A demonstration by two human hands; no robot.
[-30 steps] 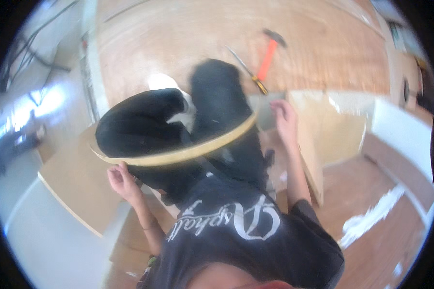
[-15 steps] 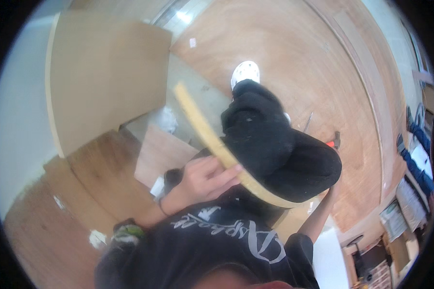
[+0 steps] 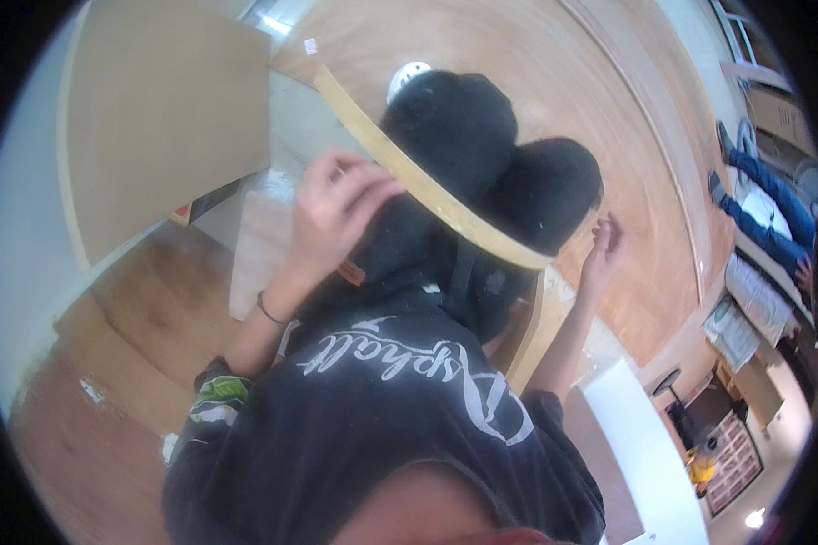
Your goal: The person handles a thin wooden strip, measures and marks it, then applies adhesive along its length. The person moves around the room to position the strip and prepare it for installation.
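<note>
A long, narrow, yellowish wooden strip (image 3: 445,207) curves across my dark-trousered thighs. My left hand (image 3: 336,213) is raised beside its near side, loosely bent and somewhat blurred, with gaps between the fingers. Its fingertips come close to the strip's edge; whether they touch it I cannot make out. On the other side, my right hand (image 3: 604,250) is lifted past my knee, palm turned inward, fingers apart and slightly curled, holding nothing I can see. Below the strip's right end, a pale board (image 3: 524,341) stands at my side.
A large brown panel (image 3: 168,127) leans at the left. Broad plywood sheeting (image 3: 645,236) spreads ahead and to the right. A small wooden piece (image 3: 256,245) lies by my left arm, and a white curved panel (image 3: 641,445) stands at lower right. Another person's legs (image 3: 773,200) show far right.
My left hand has let go of the strip and drawn back from it. My right hand has come up from beside my knee; the red-handled hammer there is out of sight. The view has shifted.
</note>
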